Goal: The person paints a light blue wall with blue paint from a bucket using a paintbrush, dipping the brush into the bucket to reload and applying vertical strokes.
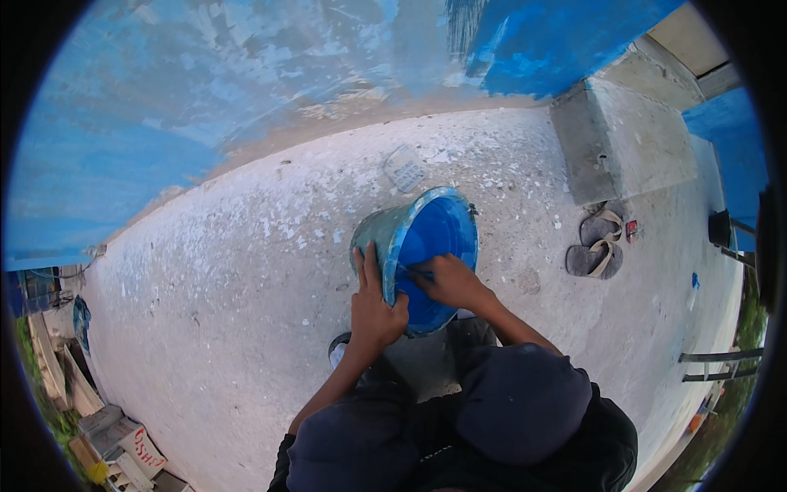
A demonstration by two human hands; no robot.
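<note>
A plastic bucket (382, 230) lies tipped in front of my knees, its mouth turned to the right and toward me. Its outside is dull grey-green, and wet-looking bright blue covers the inside. My left hand (378, 307) grips the near left of the rim, thumb at the edge and fingers spread along the outer wall. Inside the mouth, my right hand (452, 280) has its bent fingers by the inner left wall. Whether those fingers hold something small is hidden by the hand and the blue.
A part-painted blue wall (154, 141) rises beyond the paint-flecked concrete floor (246, 307). Two flip-flops (595, 259) and a small red item (631, 231) lie right, near a concrete step (645, 129). A ladder (719, 367) is at far right; boxes (123, 443) stand lower left.
</note>
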